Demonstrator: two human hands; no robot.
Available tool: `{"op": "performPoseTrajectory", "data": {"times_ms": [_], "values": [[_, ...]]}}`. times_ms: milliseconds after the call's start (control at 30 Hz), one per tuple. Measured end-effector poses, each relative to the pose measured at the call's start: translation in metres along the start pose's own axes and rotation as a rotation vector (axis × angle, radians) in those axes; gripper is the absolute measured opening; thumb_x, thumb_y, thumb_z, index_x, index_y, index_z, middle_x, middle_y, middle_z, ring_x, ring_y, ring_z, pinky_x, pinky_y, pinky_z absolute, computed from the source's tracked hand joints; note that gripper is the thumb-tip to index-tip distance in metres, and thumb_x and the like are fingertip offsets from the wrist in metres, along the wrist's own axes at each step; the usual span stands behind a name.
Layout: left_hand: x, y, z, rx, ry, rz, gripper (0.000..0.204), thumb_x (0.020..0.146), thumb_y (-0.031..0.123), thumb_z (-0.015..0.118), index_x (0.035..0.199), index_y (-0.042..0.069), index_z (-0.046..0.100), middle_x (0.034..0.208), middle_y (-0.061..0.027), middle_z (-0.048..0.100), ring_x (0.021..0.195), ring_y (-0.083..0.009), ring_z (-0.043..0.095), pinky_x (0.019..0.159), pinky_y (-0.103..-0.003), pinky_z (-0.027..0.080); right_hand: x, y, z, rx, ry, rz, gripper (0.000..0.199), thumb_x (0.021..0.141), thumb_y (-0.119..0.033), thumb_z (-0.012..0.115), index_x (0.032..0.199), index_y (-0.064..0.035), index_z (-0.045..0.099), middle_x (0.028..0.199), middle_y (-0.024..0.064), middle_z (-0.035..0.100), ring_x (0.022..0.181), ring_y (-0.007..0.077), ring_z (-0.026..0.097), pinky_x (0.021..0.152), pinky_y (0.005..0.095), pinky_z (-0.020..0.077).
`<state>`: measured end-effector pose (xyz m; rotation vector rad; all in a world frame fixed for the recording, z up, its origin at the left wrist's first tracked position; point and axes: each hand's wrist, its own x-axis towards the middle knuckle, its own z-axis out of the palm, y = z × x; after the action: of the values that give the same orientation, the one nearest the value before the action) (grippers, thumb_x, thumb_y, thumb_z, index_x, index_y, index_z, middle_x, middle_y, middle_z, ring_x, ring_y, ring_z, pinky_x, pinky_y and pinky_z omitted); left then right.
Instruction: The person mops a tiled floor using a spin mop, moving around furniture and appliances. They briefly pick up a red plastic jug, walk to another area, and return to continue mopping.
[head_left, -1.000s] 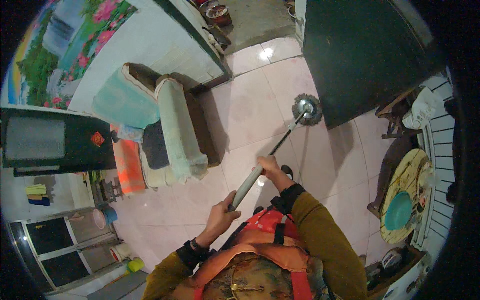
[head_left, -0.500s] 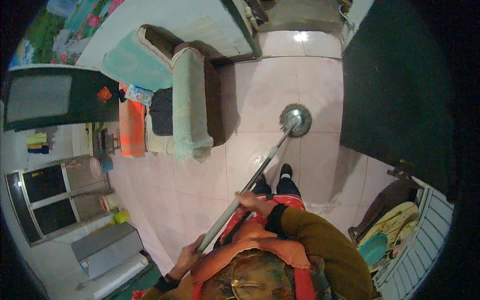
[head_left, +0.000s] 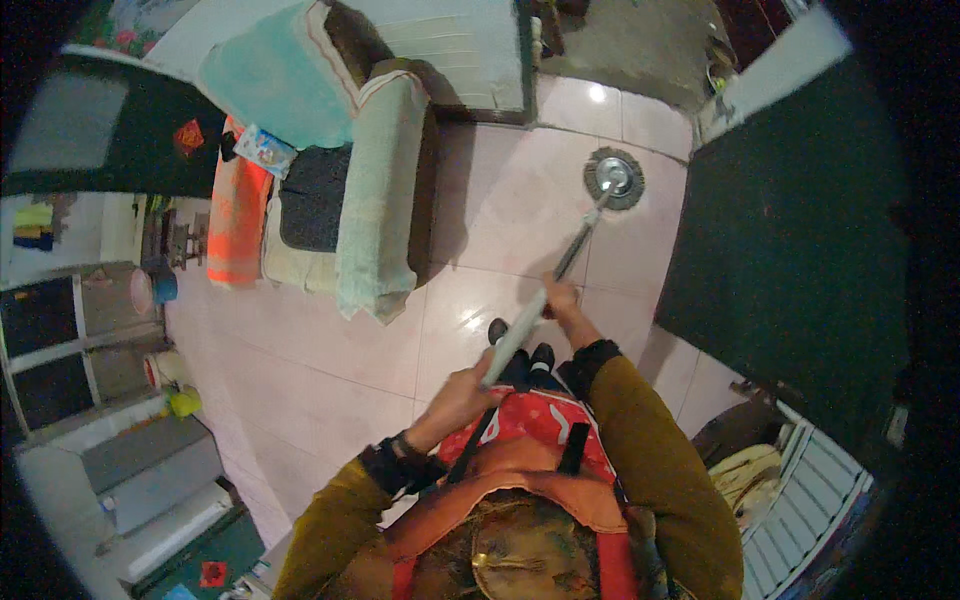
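Note:
Both of my hands grip a long-handled spin mop. Its round grey head with a shiny metal centre, the mop head (head_left: 613,178), lies on the tiled floor ahead of me, near the dark green door. My left hand (head_left: 465,398) is closed round the near end of the pale mop handle (head_left: 520,335). Farther along, my right hand (head_left: 562,298) wraps round the handle where the thick pale sleeve meets the thinner dark pole. The handle slants away from me to the right. My shoes (head_left: 542,356) stand just under it.
An armchair (head_left: 385,200) draped in pale green towelling stands ahead on the left. On the right is a dark green door (head_left: 780,240), with a white slatted rack (head_left: 800,480) nearer me. Ahead is a doorway with a tiled sill (head_left: 580,105). A grey-white cabinet (head_left: 160,470) stands at left.
The mop head has moved farther away and slightly right, toward the doorway. Both hands have pushed forward and to the right with the handle, and my arms are more stretched out.

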<state>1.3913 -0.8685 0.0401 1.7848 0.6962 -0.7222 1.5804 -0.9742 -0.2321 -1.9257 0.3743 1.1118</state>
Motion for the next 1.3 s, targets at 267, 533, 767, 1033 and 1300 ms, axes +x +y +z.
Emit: {"op": "performPoseTrajectory", "data": {"times_ms": [267, 533, 767, 1033, 1300], "values": [[-0.111, -0.091, -0.022, 0.099, 0.192, -0.174, 0.074, 0.08, 0.016, 0.064, 0.145, 0.015, 0.029, 0.09, -0.028, 0.06, 0.091, -0.0426, 0.059, 0.077, -0.048, 0.048, -0.035, 0.045, 0.093, -0.125, -0.564, -0.054, 0.044, 0.093, -0.039, 0.051, 0.084, 0.004, 0.059, 0.066, 0.0143, 0.06, 0.052, 0.0247, 0.062, 0.045, 0.0344, 0.054], [-0.275, -0.16, 0.052, -0.581, 0.397, -0.455, 0.07, 0.076, 0.005, 0.066, 0.141, 0.007, 0.039, 0.108, -0.0198, 0.062, 0.096, -0.0238, 0.061, 0.08, -0.033, 0.049, -0.189, 0.052, 0.192, -0.199, -1.11, 0.293, 0.04, 0.089, -0.034, 0.055, 0.075, 0.0033, 0.061, 0.061, 0.0152, 0.063, 0.043, 0.0239, 0.06, 0.034, 0.0347, 0.0458], [-0.154, -0.086, -0.006, -0.407, 0.512, -0.219, 0.076, 0.074, 0.007, 0.066, 0.143, 0.003, 0.035, 0.127, -0.0157, 0.057, 0.108, -0.0176, 0.056, 0.089, -0.028, 0.045, -0.09, -0.055, 0.194, -0.466, -0.753, -0.042, 0.049, 0.088, -0.036, 0.056, 0.062, 0.005, 0.063, 0.054, 0.0148, 0.061, 0.041, 0.023, 0.059, 0.037, 0.0373, 0.0473], [-0.056, 0.049, -0.056, -0.404, 0.269, -0.368, 0.081, 0.072, 0.0, 0.063, 0.145, 0.01, 0.032, 0.137, -0.018, 0.049, 0.121, -0.0194, 0.051, 0.094, -0.026, 0.042, -0.02, -0.135, 0.1, -0.276, -0.734, 0.033, 0.027, 0.081, -0.025, 0.061, 0.082, 0.0023, 0.057, 0.066, 0.015, 0.06, 0.054, 0.0268, 0.063, 0.044, 0.0425, 0.0519], [0.023, 0.139, -0.076, -0.155, 0.048, -0.272, 0.077, 0.077, 0.004, 0.058, 0.147, 0.013, 0.027, 0.108, -0.0227, 0.063, 0.1, -0.0285, 0.062, 0.085, -0.034, 0.047, 0.05, -0.145, -0.032, -0.197, -0.352, 0.001, 0.033, 0.081, -0.028, 0.063, 0.08, 0.0047, 0.059, 0.067, 0.0138, 0.06, 0.053, 0.0269, 0.062, 0.045, 0.0417, 0.0522]]}}
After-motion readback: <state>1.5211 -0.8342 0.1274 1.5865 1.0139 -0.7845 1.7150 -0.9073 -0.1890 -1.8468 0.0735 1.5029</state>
